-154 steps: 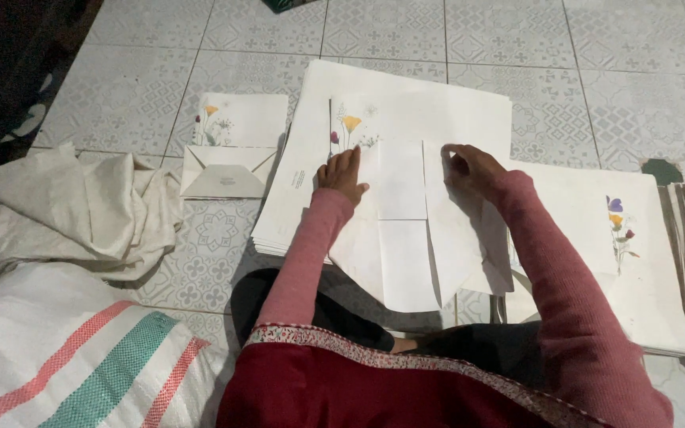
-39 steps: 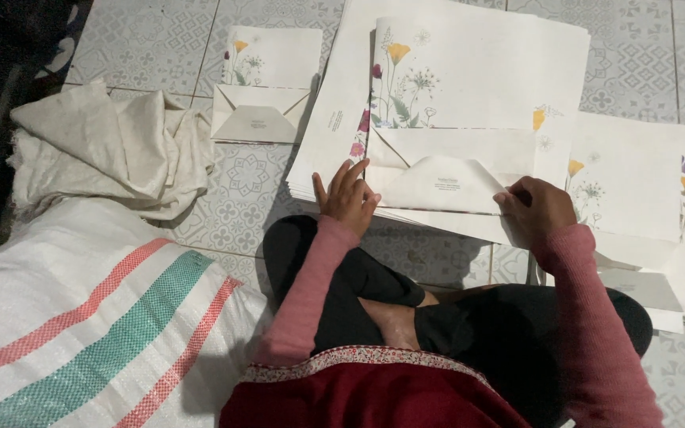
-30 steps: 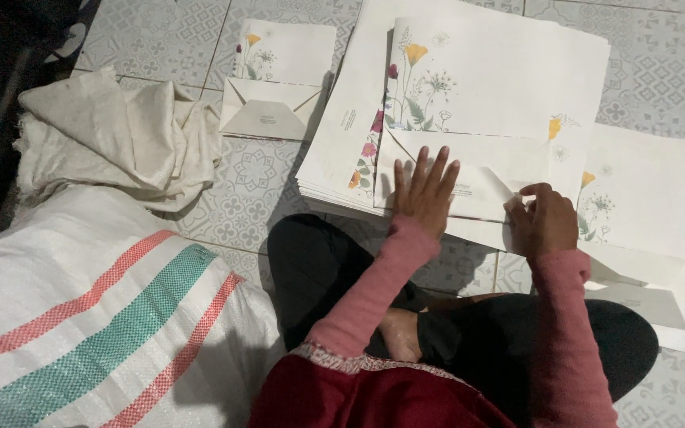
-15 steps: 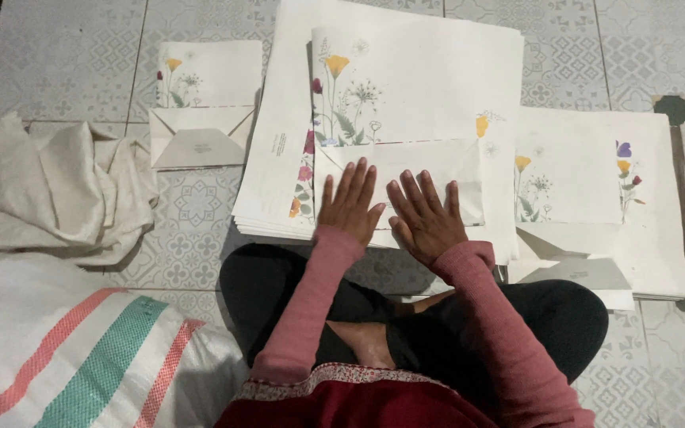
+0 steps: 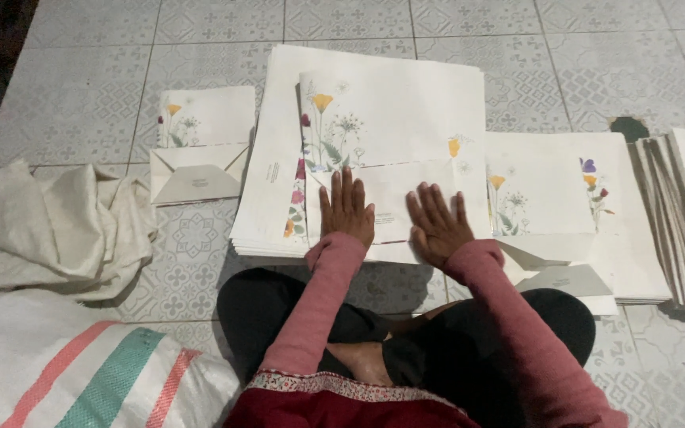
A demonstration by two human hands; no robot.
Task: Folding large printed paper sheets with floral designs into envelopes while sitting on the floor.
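While both palms lie flat on the folded white paper flap with a floral print (image 5: 394, 208), which sits at the near edge of the tall stack of large white flower-printed sheets (image 5: 390, 111) on the grey patterned tile floor (image 5: 81, 95), the main risk looks like a crooked crease — the left hand (image 5: 348, 212) and the right hand (image 5: 436, 224) press side by side with fingers spread and nothing pinched, so any uneven push could slide the flap off square against the sheet beneath. Because the stack is loose, a sideways shove might also fan its lower sheets toward the person's crossed legs in black trousers (image 5: 406, 333). To the right, finished white envelopes with small flower prints (image 5: 545, 206) overlap the stack's edge and could be nudged or bent by the pink-sleeved right forearm (image 5: 509, 317). Further right stands a row of plain white folded sheets on edge (image 5: 683, 214); far left lies another floral envelope with its flap open (image 5: 200, 147), then crumpled cream cloth (image 5: 49, 230) and a white woven sack with pink and green stripes (image 5: 81, 372) — well apart, so unlikely to interfere.
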